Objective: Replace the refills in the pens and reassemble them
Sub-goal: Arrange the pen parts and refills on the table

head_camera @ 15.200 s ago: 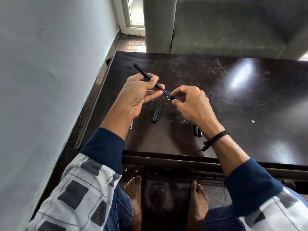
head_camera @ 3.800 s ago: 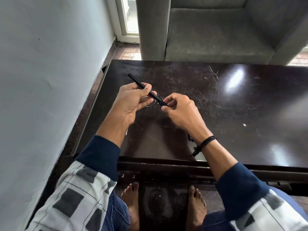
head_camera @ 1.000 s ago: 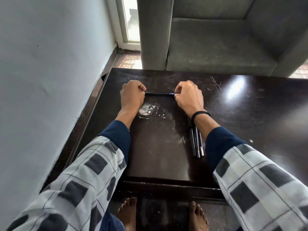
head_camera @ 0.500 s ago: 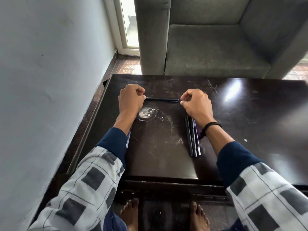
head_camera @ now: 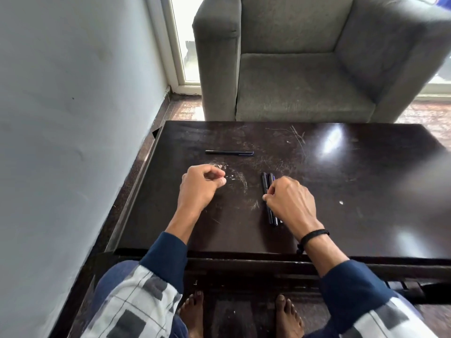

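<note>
1. A slim black plastic pen [head_camera: 229, 152] is seen lying crosswise, just above the centre of the frame, on a dark scratched wooden table [head_camera: 353, 191]. It is touched by neither hand, and a bluish section shows near its right end.
2. A row of black plastic pens [head_camera: 264, 181] is laid side by side, right of centre, pointing up the frame. Its lower part is covered by the right hand [head_camera: 291, 202].
3. The right hand's fingers are curled over that row, and the thumb tip is pressed to the leftmost pen, as if one were being pinched out.
4. The left hand [head_camera: 199, 189] is held left of centre, near the tabletop. Its fingers are loosely curled and the thumb is laid on the forefinger. Nothing is seen in it.
5. The pens are judged light, stiff and smooth, so they are likely to roll or slip on the glossy top. Each is best taken at mid-barrel between thumb and fingertips. A loose refill would probably be thinner and easily bent, and is best held near its end.
6. A grey upholstered armchair [head_camera: 292, 89] fills the upper right of the frame.
</note>
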